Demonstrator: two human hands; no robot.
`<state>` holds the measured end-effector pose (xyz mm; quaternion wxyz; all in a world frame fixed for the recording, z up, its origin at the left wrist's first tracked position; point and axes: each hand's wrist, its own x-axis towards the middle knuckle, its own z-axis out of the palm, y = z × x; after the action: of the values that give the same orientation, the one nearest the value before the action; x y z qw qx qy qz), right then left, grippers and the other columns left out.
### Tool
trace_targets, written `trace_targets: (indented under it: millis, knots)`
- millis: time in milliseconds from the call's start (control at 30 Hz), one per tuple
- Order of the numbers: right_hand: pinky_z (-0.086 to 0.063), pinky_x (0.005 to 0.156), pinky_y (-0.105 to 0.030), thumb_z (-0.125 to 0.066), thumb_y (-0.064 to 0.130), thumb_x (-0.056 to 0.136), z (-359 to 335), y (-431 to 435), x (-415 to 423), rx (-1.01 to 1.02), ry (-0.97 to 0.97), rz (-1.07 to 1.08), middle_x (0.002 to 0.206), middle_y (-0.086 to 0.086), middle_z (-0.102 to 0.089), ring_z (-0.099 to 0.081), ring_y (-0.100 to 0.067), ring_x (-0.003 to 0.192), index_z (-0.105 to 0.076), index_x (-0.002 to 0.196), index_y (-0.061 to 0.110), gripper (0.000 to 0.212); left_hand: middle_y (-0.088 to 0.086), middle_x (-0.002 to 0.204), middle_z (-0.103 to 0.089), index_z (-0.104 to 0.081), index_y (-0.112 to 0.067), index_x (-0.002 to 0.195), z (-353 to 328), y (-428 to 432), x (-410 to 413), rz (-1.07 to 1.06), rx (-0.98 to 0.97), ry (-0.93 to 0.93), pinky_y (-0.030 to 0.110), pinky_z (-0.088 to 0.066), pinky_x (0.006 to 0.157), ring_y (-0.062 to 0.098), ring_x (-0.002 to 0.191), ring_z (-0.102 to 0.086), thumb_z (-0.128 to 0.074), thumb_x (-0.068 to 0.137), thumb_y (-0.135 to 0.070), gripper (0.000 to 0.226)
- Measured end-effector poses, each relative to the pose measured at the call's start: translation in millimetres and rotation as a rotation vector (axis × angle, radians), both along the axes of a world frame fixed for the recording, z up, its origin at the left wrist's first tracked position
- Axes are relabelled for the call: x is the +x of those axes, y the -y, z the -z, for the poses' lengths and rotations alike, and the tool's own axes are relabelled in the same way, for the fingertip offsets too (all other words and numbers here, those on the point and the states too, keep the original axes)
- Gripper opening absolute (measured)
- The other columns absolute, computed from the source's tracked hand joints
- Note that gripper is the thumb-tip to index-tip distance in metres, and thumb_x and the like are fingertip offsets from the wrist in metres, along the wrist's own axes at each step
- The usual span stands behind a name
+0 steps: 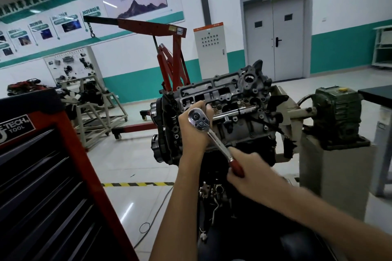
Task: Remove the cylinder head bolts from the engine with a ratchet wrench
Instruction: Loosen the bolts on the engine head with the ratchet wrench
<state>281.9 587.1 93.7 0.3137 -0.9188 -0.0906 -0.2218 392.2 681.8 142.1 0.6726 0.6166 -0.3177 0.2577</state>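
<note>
- The engine (222, 112) is mounted on a stand (331, 167), tilted so the cylinder head face is turned toward the viewer; the ratchet wrench (209, 133) is set against its near left part.
- The bolt itself is hidden behind the ratchet head (198, 119); whether the socket is fully seated cannot be told.
- Left hand (194, 131): wrapped behind the ratchet head, fingers curled over its top, grip closed around it to steady it on the bolt axis.
- Right hand (247, 170): grip closed on the red handle (237, 168) at the far end of the wrench, forearm coming in from lower right.
- Step judged as loosening one head bolt. The head is best kept pressed square so the socket does not tip off; the pull is best made at the handle end, smoothly, not jerked.
- A second long chrome tool (239, 112) is seen lying across the head, clear of both hands.
- Slip risk: knuckles are close to sharp castings.
</note>
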Motion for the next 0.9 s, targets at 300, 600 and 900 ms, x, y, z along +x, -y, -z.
trace_targets:
  millis: [300,600,900]
  knots:
    - [-0.029,0.043,-0.014,-0.052,0.019,0.087,-84.9,63.1,6.0,-0.696,0.222,0.241,0.055,0.013,-0.04,-0.042,-0.001,0.046,-0.042,0.09,0.02,0.01,-0.017,0.05,-0.046,-0.057,-0.024,0.059,-0.5,-6.0,-2.1,-0.016,0.002,0.001,0.007,-0.034,0.051,-0.003,0.049,-0.043,-0.059,0.091,-0.003,0.038]
    - [-0.04,0.043,-0.029,-0.056,0.009,0.081,25.6,-42.2,2.7,0.375,0.011,-0.043,0.056,-0.005,-0.046,-0.044,-0.022,0.042,-0.043,0.078,0.021,0.018,-0.019,0.056,-0.038,-0.042,-0.021,0.063,3.2,6.9,-6.3,0.048,-0.149,-0.065,0.008,-0.033,0.052,-0.002,0.048,-0.039,-0.055,0.092,0.003,0.04]
    - [-0.033,0.048,-0.019,-0.053,0.024,0.086,-106.0,74.1,3.9,-0.876,0.238,0.26,0.054,0.013,-0.036,-0.046,-0.007,0.047,-0.046,0.099,0.023,0.015,0.0,0.054,-0.032,-0.037,-0.001,0.058,-6.0,-3.1,-1.5,-0.021,0.111,0.067,0.021,-0.026,0.052,0.006,0.053,-0.028,-0.058,0.086,0.005,0.036]
